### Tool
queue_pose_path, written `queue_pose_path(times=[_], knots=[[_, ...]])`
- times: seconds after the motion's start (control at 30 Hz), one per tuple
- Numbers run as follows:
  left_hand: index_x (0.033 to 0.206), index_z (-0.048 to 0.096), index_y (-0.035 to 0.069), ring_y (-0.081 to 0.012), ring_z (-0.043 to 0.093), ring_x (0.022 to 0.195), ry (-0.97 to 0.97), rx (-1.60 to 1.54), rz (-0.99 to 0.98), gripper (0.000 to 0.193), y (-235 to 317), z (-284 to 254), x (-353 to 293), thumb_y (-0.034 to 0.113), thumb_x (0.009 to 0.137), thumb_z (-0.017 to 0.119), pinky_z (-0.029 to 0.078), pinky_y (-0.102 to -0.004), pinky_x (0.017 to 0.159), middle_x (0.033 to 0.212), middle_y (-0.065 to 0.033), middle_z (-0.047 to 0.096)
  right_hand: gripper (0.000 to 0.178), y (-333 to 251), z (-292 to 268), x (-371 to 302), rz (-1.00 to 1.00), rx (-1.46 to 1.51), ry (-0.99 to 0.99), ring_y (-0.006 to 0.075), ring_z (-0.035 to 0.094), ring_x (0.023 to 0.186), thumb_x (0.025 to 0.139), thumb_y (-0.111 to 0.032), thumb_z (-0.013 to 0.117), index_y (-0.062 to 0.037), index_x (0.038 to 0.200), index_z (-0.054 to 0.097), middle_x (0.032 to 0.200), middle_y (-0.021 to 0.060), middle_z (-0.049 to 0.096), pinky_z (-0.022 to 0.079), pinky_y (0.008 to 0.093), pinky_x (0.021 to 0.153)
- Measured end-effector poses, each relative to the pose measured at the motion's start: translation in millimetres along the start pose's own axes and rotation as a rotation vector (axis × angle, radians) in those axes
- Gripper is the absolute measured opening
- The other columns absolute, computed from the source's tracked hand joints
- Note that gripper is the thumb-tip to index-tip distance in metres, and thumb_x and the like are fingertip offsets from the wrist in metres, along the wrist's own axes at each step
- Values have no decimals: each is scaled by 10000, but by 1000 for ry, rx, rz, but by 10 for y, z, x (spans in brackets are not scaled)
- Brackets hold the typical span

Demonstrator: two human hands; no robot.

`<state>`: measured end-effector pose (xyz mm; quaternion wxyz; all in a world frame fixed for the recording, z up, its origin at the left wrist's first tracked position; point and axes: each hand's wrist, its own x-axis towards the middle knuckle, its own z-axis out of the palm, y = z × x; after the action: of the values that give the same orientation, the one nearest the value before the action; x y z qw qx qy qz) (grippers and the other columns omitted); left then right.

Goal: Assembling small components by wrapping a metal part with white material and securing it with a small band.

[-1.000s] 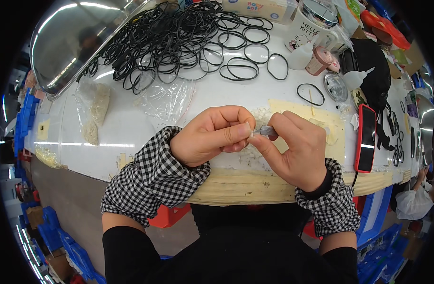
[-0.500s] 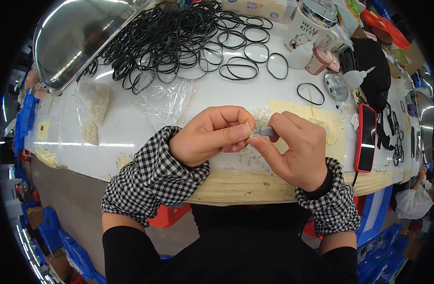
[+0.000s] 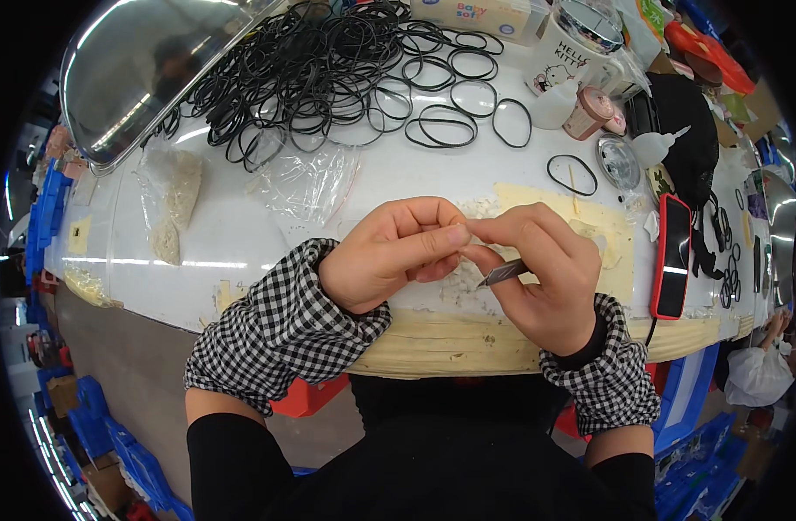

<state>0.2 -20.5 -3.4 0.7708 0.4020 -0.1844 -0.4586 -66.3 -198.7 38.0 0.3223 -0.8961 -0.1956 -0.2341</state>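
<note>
Close together over the front of the table are both hands, fingertips almost meeting. My left hand point(image 3: 393, 252) is closed in a pinch; whatever small thing sits between its thumb and forefinger is too hidden to name. My right hand point(image 3: 550, 269) is closed around a small grey craft knife point(image 3: 504, 273), whose pointed blade sticks out below the forefinger toward the left. Thumb and forefinger of that hand also come up to the left fingertips. Under and behind the hands lie small whitish bits point(image 3: 480, 208), scattered on the table point(image 3: 241, 291).
Black rubber rings point(image 3: 320, 78) form a big heap at the back, with loose ones to its right. Clear plastic bags point(image 3: 174, 195) lie left. On the right are a red-cased phone point(image 3: 672, 256), a white mug point(image 3: 563, 61), a pink tub point(image 3: 589, 113) and yellow tape point(image 3: 619, 226).
The knife in my right hand has swung down and away from the left fingertips. My right thumb and forefinger have closed in on the left fingertips. My left hand has barely moved.
</note>
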Motion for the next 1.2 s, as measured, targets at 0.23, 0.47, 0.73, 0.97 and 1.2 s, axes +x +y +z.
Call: queue_pose_path(times=[0.23, 0.47, 0.73, 0.97, 1.2], knots=[[1000, 556, 10, -81, 557, 837, 75, -242, -62, 221, -45, 24, 19, 199, 971, 446, 475, -210, 756, 908, -36, 599, 355, 46, 24, -10, -80, 10, 57, 183, 603, 580, 589, 53, 653, -45, 930, 654, 761, 58, 591, 471, 266, 482], [1069, 576, -23, -152, 626, 924, 94, -333, -23, 235, -116, -42, 22, 157, 962, 470, 511, -247, 845, 1005, -105, 638, 372, 0, 3, -3, 26, -45, -17, 167, 591, 584, 609, 84, 635, -54, 954, 664, 795, 49, 586, 465, 254, 484], [1042, 620, 1, -99, 612, 872, 194, -108, 56, 210, -25, 64, -24, 151, 945, 509, 489, -213, 774, 945, -61, 656, 345, 32, 26, 7, 31, -54, 11, 145, 578, 575, 625, 75, 650, -61, 942, 665, 776, 41, 576, 460, 250, 480], [1038, 628, -5, -92, 596, 831, 181, -11, 65, 214, -43, 50, -21, 152, 943, 518, 481, -215, 753, 935, -59, 654, 311, 27, 28, 5, 36, -31, -1, 151, 578, 575, 635, 58, 667, -57, 924, 663, 768, 39, 572, 463, 250, 480], [987, 626, -12, -83, 605, 772, 181, -82, 45, 191, -64, 17, -3, 154, 926, 554, 504, -191, 720, 910, -73, 658, 300, 49, 26, 3, -58, -140, 47, 153, 575, 549, 623, 25, 692, -62, 909, 664, 766, 32, 577, 452, 254, 464]])
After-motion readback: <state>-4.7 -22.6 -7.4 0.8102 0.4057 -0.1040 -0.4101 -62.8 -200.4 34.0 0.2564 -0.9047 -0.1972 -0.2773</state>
